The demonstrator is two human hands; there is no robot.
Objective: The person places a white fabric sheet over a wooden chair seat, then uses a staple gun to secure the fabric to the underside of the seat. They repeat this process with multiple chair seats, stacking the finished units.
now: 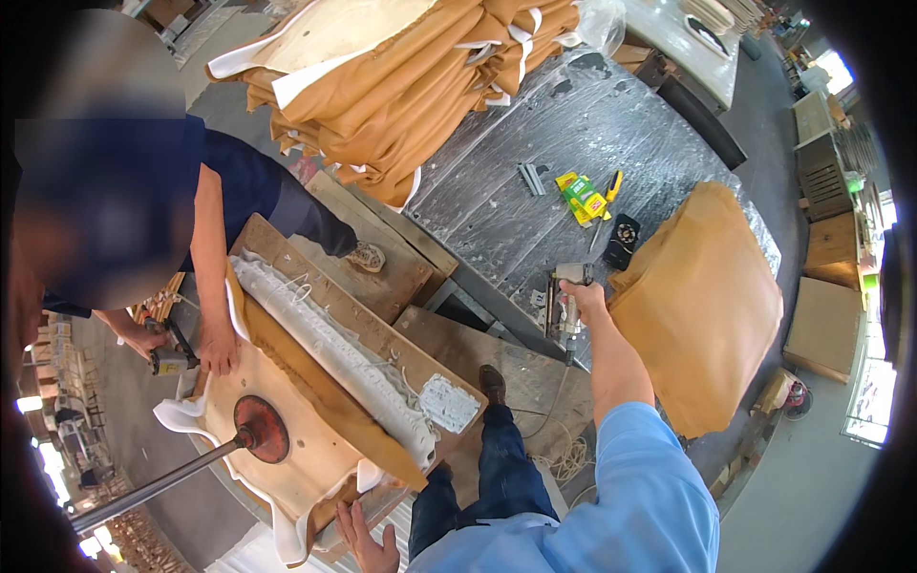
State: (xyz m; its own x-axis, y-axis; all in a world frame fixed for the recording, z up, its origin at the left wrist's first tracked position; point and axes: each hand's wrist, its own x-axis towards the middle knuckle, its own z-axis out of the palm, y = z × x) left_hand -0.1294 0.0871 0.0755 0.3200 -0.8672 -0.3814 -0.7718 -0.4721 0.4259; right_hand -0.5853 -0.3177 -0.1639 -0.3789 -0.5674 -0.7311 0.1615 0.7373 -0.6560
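The plastic-covered desk (592, 124) carries a heap of tan covers (401, 76) and a tan cushion (702, 306), within reach. The upturned seat frame (325, 382) lies underside up, exposing its fabric edges. The right hand (581, 298) is closed around a staple gun (565, 310) over the desk edge; the left hand (368, 544), fingers spread flat, steadies the frame.

You get bright, even daylight here, strongest from the windows at the right rim (864, 382), which blow out white. The clear plastic sheet over the grey worktable (611, 124) throws soft glare. Shadows stay faint. The fisheye bends straight edges, the corners go black, and a blurred patch covers the upper left.
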